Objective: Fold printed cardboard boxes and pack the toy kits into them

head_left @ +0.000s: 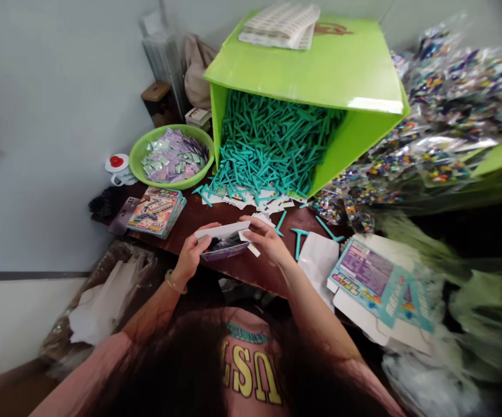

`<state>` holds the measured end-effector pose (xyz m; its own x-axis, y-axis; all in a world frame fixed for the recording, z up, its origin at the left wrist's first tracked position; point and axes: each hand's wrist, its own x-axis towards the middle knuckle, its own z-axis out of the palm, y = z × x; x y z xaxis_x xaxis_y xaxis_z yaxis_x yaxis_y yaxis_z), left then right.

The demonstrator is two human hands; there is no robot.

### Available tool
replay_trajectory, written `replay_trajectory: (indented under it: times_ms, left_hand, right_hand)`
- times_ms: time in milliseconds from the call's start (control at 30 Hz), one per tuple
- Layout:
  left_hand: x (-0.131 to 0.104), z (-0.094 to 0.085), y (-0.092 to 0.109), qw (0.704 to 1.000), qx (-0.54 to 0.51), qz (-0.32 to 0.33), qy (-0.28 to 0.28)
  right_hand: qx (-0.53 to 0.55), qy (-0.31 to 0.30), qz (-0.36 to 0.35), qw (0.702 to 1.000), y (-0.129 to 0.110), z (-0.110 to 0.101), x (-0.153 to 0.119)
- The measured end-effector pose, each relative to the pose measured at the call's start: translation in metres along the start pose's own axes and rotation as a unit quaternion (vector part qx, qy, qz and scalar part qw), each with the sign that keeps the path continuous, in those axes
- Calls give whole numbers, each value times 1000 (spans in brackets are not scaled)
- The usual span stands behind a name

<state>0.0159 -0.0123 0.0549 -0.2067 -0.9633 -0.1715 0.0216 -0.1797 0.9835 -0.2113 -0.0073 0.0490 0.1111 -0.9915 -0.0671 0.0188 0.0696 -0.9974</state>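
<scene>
Between my hands, above the front edge of the dark red table, is a small purple cardboard box [225, 253] with its white flap raised and dark contents showing inside. My left hand [193, 250] is closed on the box's left end, thumb on the white flap. At the right end, my right hand [265, 236] grips the box too, its fingers at a small white end flap. Just beyond the hands lie small printed paper slips [237, 200] and several teal plastic T-shaped hammers [299, 242].
A lime-green bin [364, 139] on its side spills teal hammers. Left of it stand a green basin [135, 156] of small packets, stacked finished boxes [157, 209] and a phone [124, 214]. Bags of colourful pieces [451, 87] and flattened cartons [373, 284] lie right.
</scene>
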Motion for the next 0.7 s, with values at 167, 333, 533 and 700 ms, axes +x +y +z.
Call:
replay_trajectory:
  times_ms: [167, 333, 533, 700]
  left_hand:
    - [22, -8, 5, 998, 16, 16, -65]
    - [30, -9, 5, 996, 4, 30, -85]
    - [25, -14, -8, 994, -33, 38, -101]
    - [8, -27, -17, 975, 80, 189, -81]
  right_hand:
    - [-278, -90, -230, 928, -19, -7, 5]
    - [-351, -117, -254, 894, -28, 15, 5]
    - [-346, -51, -182, 919, -32, 24, 9]
    - [-435, -114, -215, 867, -28, 8, 4]
